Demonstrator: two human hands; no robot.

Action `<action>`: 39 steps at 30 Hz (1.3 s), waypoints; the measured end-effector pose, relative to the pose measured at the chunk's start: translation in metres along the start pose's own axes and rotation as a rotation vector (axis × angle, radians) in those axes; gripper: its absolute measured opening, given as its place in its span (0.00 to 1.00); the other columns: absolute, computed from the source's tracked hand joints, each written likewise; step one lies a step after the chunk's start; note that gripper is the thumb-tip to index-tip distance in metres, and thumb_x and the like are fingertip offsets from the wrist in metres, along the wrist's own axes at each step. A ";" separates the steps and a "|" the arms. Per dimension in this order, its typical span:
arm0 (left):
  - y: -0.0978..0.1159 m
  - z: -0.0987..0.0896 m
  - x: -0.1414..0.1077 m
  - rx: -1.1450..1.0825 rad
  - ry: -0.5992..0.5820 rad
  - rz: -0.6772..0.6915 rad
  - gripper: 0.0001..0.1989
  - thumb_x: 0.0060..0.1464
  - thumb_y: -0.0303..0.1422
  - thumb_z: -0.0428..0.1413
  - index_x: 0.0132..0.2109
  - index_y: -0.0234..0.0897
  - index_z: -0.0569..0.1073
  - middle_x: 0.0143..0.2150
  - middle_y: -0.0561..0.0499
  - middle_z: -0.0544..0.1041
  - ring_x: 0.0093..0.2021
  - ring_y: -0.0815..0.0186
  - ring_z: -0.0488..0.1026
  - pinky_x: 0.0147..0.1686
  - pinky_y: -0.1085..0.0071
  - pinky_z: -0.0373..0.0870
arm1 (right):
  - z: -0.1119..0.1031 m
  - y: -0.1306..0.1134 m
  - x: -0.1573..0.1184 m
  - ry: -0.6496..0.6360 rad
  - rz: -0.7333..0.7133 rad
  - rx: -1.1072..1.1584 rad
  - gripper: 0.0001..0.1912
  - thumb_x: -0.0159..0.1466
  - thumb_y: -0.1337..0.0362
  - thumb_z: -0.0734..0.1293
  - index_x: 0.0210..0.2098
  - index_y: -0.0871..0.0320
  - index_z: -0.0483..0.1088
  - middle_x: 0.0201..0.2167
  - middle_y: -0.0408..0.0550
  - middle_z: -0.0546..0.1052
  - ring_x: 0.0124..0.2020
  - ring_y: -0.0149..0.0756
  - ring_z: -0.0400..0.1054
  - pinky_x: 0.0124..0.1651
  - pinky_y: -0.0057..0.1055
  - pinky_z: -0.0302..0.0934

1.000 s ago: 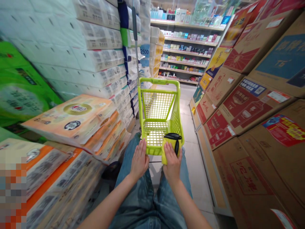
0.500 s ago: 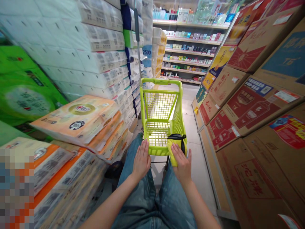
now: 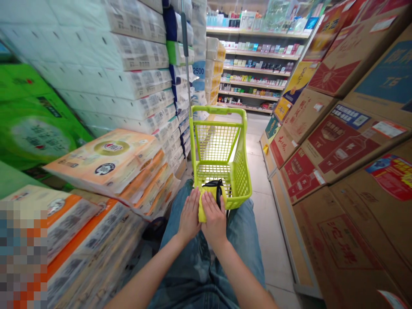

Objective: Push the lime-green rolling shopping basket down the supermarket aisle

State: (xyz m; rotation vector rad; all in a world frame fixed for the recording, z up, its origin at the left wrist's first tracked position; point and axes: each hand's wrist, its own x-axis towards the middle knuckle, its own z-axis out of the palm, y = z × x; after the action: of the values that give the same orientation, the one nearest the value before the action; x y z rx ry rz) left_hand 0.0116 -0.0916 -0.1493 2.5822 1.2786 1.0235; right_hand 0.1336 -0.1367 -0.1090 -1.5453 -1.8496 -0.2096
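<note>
A lime-green plastic basket (image 3: pixel 238 171) with a grid pattern stands in front of my knees. Over its near edge lies a yellow cloth-like item (image 3: pixel 202 212) with black trim. My right hand (image 3: pixel 213 214) presses on this yellow item, its fingers stretched forward and its thumb raised. Close beside it, at the basket's near left corner, my left hand (image 3: pixel 190 214) lies with straight fingers against the yellow item's left side. The undersides of both hands are hidden.
Stacked white tissue packs (image 3: pixel 141 51) and orange packs (image 3: pixel 112 159) line the left. Cardboard cartons (image 3: pixel 350 214) rise on the right. Shelves of small goods (image 3: pixel 257 56) stand at the back. A thin pole (image 3: pixel 184 34) rises by the basket's left side.
My right hand has moved left with the yellow item, from the basket's near right corner to beside my left hand. My left hand has barely moved.
</note>
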 end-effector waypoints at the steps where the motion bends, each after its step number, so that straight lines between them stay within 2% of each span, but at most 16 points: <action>1: 0.000 0.000 0.000 0.001 -0.005 0.004 0.38 0.60 0.28 0.46 0.73 0.35 0.38 0.74 0.37 0.48 0.74 0.52 0.43 0.67 0.48 0.53 | 0.001 -0.003 0.001 -0.016 -0.018 0.005 0.36 0.59 0.75 0.58 0.67 0.60 0.58 0.65 0.51 0.68 0.68 0.35 0.56 0.74 0.43 0.31; 3: 0.000 -0.001 0.000 0.009 -0.003 0.005 0.39 0.60 0.27 0.46 0.73 0.35 0.38 0.74 0.37 0.49 0.74 0.53 0.43 0.67 0.48 0.53 | -0.003 0.002 -0.001 -0.043 -0.065 0.011 0.36 0.59 0.75 0.58 0.67 0.59 0.58 0.65 0.50 0.68 0.68 0.34 0.56 0.74 0.43 0.27; 6: 0.002 -0.001 0.001 0.026 0.014 0.001 0.39 0.60 0.25 0.45 0.73 0.35 0.36 0.73 0.37 0.50 0.74 0.54 0.43 0.67 0.48 0.54 | -0.023 0.032 -0.011 -0.069 -0.119 0.009 0.36 0.59 0.76 0.57 0.67 0.56 0.57 0.64 0.48 0.68 0.68 0.34 0.57 0.74 0.47 0.22; 11: 0.004 0.001 0.003 0.037 0.027 -0.005 0.39 0.59 0.23 0.45 0.73 0.34 0.37 0.74 0.38 0.49 0.74 0.54 0.43 0.67 0.48 0.54 | -0.061 0.100 -0.033 0.024 -0.025 -0.081 0.36 0.59 0.76 0.55 0.67 0.55 0.58 0.63 0.50 0.69 0.66 0.37 0.61 0.73 0.49 0.29; 13: 0.004 0.002 0.003 0.037 0.024 -0.004 0.40 0.59 0.23 0.45 0.73 0.34 0.37 0.74 0.38 0.49 0.74 0.54 0.43 0.67 0.48 0.54 | -0.066 0.114 -0.036 0.069 0.032 -0.122 0.36 0.59 0.76 0.56 0.66 0.54 0.59 0.62 0.50 0.70 0.64 0.38 0.63 0.73 0.50 0.30; 16: 0.004 0.002 0.003 0.037 0.027 -0.006 0.40 0.58 0.23 0.46 0.73 0.33 0.37 0.74 0.38 0.50 0.74 0.54 0.43 0.68 0.49 0.54 | -0.056 0.101 -0.034 0.128 0.106 -0.169 0.36 0.59 0.76 0.55 0.67 0.57 0.58 0.62 0.53 0.70 0.65 0.40 0.63 0.73 0.50 0.31; 19: 0.004 0.002 0.002 0.030 0.032 -0.014 0.40 0.59 0.24 0.46 0.73 0.33 0.37 0.74 0.38 0.50 0.74 0.54 0.43 0.68 0.49 0.53 | -0.030 0.056 -0.024 0.089 0.065 -0.145 0.37 0.59 0.76 0.56 0.68 0.62 0.55 0.64 0.56 0.68 0.67 0.41 0.60 0.74 0.49 0.28; 22: 0.001 0.001 0.001 0.019 0.018 -0.007 0.38 0.60 0.25 0.46 0.73 0.34 0.38 0.74 0.38 0.49 0.74 0.54 0.44 0.68 0.50 0.53 | -0.005 0.009 -0.011 0.018 -0.007 -0.063 0.36 0.60 0.75 0.57 0.68 0.62 0.55 0.64 0.54 0.67 0.68 0.39 0.58 0.74 0.45 0.25; 25: -0.002 0.001 0.000 0.014 -0.001 0.006 0.38 0.60 0.26 0.46 0.73 0.34 0.41 0.74 0.38 0.49 0.74 0.55 0.43 0.68 0.51 0.52 | 0.003 -0.008 -0.003 -0.002 -0.029 -0.011 0.35 0.60 0.74 0.58 0.67 0.62 0.57 0.65 0.53 0.67 0.68 0.37 0.57 0.74 0.43 0.23; 27: -0.002 0.001 0.000 0.025 0.000 0.005 0.39 0.59 0.25 0.46 0.73 0.33 0.40 0.74 0.37 0.50 0.74 0.55 0.42 0.68 0.50 0.52 | -0.004 0.002 -0.004 -0.020 -0.078 0.009 0.35 0.60 0.75 0.57 0.67 0.60 0.57 0.64 0.51 0.68 0.68 0.36 0.58 0.74 0.46 0.20; 30: 0.001 0.002 0.001 0.042 0.012 -0.009 0.40 0.58 0.23 0.46 0.73 0.33 0.37 0.73 0.37 0.50 0.74 0.55 0.43 0.68 0.49 0.53 | -0.028 0.042 -0.016 -0.042 -0.133 -0.004 0.37 0.59 0.76 0.56 0.68 0.56 0.56 0.64 0.48 0.68 0.66 0.36 0.60 0.73 0.48 0.19; 33: 0.004 0.002 0.003 0.040 0.024 -0.017 0.41 0.57 0.22 0.47 0.73 0.34 0.38 0.73 0.38 0.50 0.74 0.54 0.44 0.68 0.49 0.53 | -0.056 0.089 -0.030 0.010 -0.068 -0.074 0.37 0.58 0.77 0.56 0.67 0.55 0.58 0.63 0.49 0.69 0.65 0.37 0.62 0.74 0.49 0.25; 35: 0.005 0.003 0.003 0.034 0.023 -0.019 0.41 0.56 0.22 0.47 0.73 0.33 0.38 0.73 0.38 0.50 0.74 0.54 0.43 0.68 0.49 0.53 | -0.068 0.111 -0.035 0.061 -0.004 -0.122 0.37 0.57 0.77 0.55 0.66 0.54 0.60 0.62 0.49 0.71 0.63 0.38 0.65 0.73 0.51 0.28; 37: 0.005 0.003 0.003 0.030 0.023 -0.024 0.42 0.56 0.21 0.48 0.73 0.33 0.38 0.73 0.38 0.50 0.74 0.54 0.43 0.68 0.50 0.52 | -0.069 0.118 -0.036 0.113 0.060 -0.171 0.37 0.57 0.77 0.56 0.65 0.54 0.62 0.61 0.50 0.72 0.61 0.39 0.67 0.73 0.52 0.27; 39: 0.006 0.003 0.003 0.028 0.027 -0.028 0.42 0.56 0.21 0.48 0.73 0.33 0.39 0.73 0.38 0.51 0.74 0.54 0.43 0.68 0.50 0.52 | -0.061 0.107 -0.033 0.158 0.113 -0.211 0.36 0.57 0.77 0.56 0.64 0.57 0.62 0.61 0.53 0.72 0.61 0.41 0.68 0.72 0.54 0.26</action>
State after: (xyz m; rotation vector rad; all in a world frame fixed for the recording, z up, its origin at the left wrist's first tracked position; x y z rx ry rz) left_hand 0.0186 -0.0922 -0.1480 2.5717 1.3409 1.0470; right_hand 0.2573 -0.1669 -0.1164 -1.7178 -1.6544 -0.4731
